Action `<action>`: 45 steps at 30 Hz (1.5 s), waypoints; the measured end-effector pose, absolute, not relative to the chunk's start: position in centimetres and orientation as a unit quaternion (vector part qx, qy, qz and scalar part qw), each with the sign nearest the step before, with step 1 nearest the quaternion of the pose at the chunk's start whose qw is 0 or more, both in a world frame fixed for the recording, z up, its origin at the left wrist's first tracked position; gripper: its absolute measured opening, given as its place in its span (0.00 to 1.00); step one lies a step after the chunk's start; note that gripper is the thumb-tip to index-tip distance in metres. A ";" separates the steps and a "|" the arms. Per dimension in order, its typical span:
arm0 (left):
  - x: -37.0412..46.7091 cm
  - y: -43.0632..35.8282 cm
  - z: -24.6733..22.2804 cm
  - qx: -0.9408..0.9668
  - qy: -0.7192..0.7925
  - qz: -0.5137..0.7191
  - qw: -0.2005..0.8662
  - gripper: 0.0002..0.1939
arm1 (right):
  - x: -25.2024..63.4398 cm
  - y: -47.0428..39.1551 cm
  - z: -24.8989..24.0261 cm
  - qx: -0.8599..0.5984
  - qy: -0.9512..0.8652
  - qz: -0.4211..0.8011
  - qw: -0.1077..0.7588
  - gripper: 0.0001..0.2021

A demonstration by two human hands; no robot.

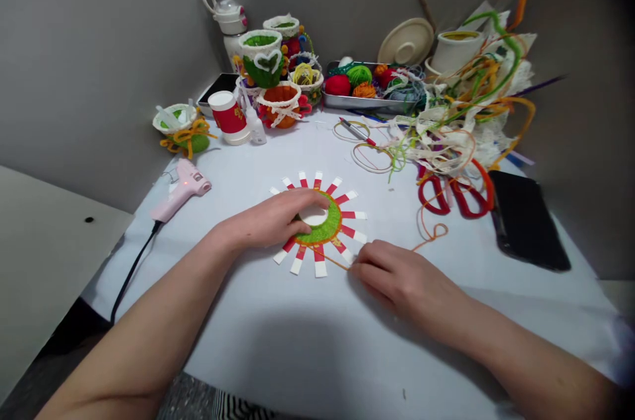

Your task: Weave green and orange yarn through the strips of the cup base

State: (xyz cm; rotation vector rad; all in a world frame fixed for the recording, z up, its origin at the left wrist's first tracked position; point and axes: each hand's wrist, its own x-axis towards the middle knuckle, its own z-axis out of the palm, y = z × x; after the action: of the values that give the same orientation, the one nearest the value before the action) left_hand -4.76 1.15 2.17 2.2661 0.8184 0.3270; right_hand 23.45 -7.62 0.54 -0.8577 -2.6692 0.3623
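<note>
A paper cup cut into red-and-white strips (321,268) is splayed flat like a sun on the table. Green yarn (328,229) is woven round its middle, edged with orange yarn (331,261). My left hand (285,211) holds the cup down, its fingers over the green ring and the thumb at the ring's near side. To the right, my right hand (389,271) pinches the orange yarn, which runs taut from the ring's near edge. The yarn's tail trails behind that hand toward red-handled scissors (469,202).
A pink glue gun (181,192) with its cord lies left. Yarn-covered cups (262,63), a red paper cup (229,119) and a glue bottle (255,126) stand behind. A metal tray (367,102) holds yarn balls. Tangled lace and yarn (461,142) and a black phone (530,218) lie right.
</note>
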 end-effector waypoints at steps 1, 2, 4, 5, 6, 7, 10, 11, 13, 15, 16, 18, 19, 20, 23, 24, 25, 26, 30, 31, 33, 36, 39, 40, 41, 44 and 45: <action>-4.8 1.1 2.2 0.874 0.316 0.125 0.349 0.25 | 23.5 -7.7 0.7 -0.294 -0.937 0.117 0.150 0.17; -4.8 1.1 2.2 0.874 0.315 0.123 0.349 0.25 | 23.5 -7.8 0.8 -0.290 -0.940 0.107 0.146 0.17; -4.9 1.1 2.1 0.875 0.313 0.124 0.350 0.25 | 23.6 -7.8 0.9 -0.291 -0.943 0.084 0.139 0.17; -4.9 1.1 2.1 0.875 0.310 0.126 0.350 0.25 | 23.7 -7.8 0.9 -0.295 -0.943 0.070 0.137 0.17; -4.9 1.1 2.1 0.876 0.308 0.128 0.349 0.25 | 23.8 -7.8 1.0 -0.300 -0.943 0.057 0.136 0.17; -4.9 1.1 2.0 0.876 0.307 0.130 0.349 0.25 | 23.8 -7.7 0.9 -0.306 -0.941 0.046 0.134 0.17; -4.9 1.1 2.1 0.876 0.306 0.133 0.347 0.24 | 24.1 -7.5 0.8 -0.322 -0.937 0.032 0.131 0.16; -4.9 1.1 2.1 0.877 0.307 0.132 0.347 0.25 | 24.1 -7.4 0.7 -0.328 -0.935 0.032 0.132 0.15; -4.9 1.1 2.2 0.877 0.307 0.129 0.346 0.25 | 24.2 -7.2 0.4 -0.345 -0.927 0.039 0.143 0.14; -4.8 1.1 2.2 0.877 0.307 0.130 0.347 0.25 | 24.1 -6.7 0.0 -0.363 -0.915 0.072 0.164 0.13; -4.8 1.1 2.2 0.876 0.306 0.132 0.348 0.25 | 24.1 -6.4 -0.3 -0.369 -0.907 0.099 0.177 0.12; -4.8 1.2 2.1 0.876 0.304 0.138 0.348 0.25 | 23.8 -5.7 -0.9 -0.385 -0.886 0.148 0.210 0.09; -4.8 1.2 2.1 0.876 0.304 0.139 0.348 0.25 | 23.6 -5.4 -1.2 -0.399 -0.874 0.159 0.225 0.09; -4.8 1.2 2.1 0.876 0.304 0.137 0.348 0.26 | 23.4 -5.1 -1.5 -0.419 -0.862 0.160 0.237 0.08; -4.7 1.2 2.3 0.877 0.307 0.129 0.347 0.26 | 22.6 -4.4 -2.1 -0.480 -0.828 0.133 0.259 0.08; -4.7 1.2 2.3 0.877 0.308 0.128 0.346 0.26 | 22.5 -4.3 -2.2 -0.490 -0.822 0.130 0.260 0.08; -4.7 1.1 2.4 0.877 0.308 0.127 0.345 0.25 | 22.3 -4.2 -2.2 -0.496 -0.818 0.132 0.259 0.08; -4.6 1.1 2.4 0.878 0.307 0.128 0.344 0.25 | 22.2 -4.2 -2.2 -0.498 -0.817 0.136 0.258 0.08; -4.2 0.8 2.3 0.880 0.306 0.151 0.331 0.22 | 22.1 -4.2 -2.1 -0.502 -0.811 0.153 0.257 0.07; -4.1 0.7 2.2 0.877 0.313 0.163 0.325 0.22 | 22.1 -4.2 -2.1 -0.504 -0.810 0.156 0.257 0.06; -3.9 0.6 2.0 0.869 0.342 0.179 0.310 0.23 | 22.2 -4.2 -2.1 -0.506 -0.807 0.162 0.258 0.07; -3.8 0.6 1.8 0.864 0.374 0.166 0.293 0.24 | 22.4 -4.1 -2.2 -0.504 -0.805 0.173 0.262 0.07; -3.7 0.6 2.0 0.869 0.364 0.164 0.292 0.25 | 22.6 -4.0 -2.3 -0.489 -0.805 0.188 0.279 0.06; -3.7 0.7 2.2 0.869 0.360 0.167 0.294 0.25 | 22.7 -4.0 -2.2 -0.480 -0.807 0.192 0.287 0.06; -3.6 0.8 2.4 0.870 0.357 0.169 0.296 0.25 | 22.7 -3.9 -2.2 -0.471 -0.808 0.195 0.295 0.06; -2.9 1.6 3.1 0.880 0.340 0.160 0.291 0.25 | 22.9 -3.8 -1.9 -0.447 -0.813 0.200 0.314 0.06; -2.6 2.1 3.2 0.888 0.328 0.154 0.285 0.26 | 23.0 -3.8 -1.8 -0.443 -0.814 0.199 0.319 0.06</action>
State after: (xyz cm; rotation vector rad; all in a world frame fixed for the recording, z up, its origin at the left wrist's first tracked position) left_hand -2.65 2.09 3.25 2.3741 0.8772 0.4124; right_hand 23.00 -3.77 -1.84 -1.1650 -2.1393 0.5244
